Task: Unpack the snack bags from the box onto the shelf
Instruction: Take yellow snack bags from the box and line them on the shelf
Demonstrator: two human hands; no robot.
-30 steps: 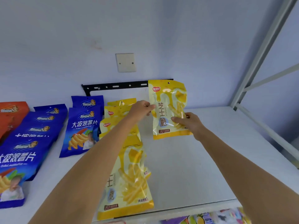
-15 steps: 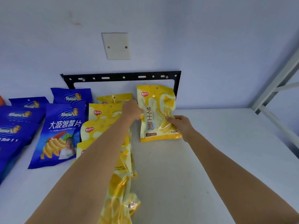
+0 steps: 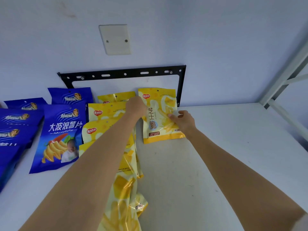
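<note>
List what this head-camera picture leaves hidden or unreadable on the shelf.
- Left hand: fingers face away; grip on the held yellow bag unclear.
- Yellow bag row: the left forearm covers its middle; count uncertain.
- Far-left blue bags: cut by the frame edge.
- Box: out of view.

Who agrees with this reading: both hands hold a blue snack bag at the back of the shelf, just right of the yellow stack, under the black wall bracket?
Not quite. In the head view the bag that the left hand and right hand hold is yellow, not blue. It sits at the back of the shelf, right of the yellow stack, under the black wall bracket.
</note>
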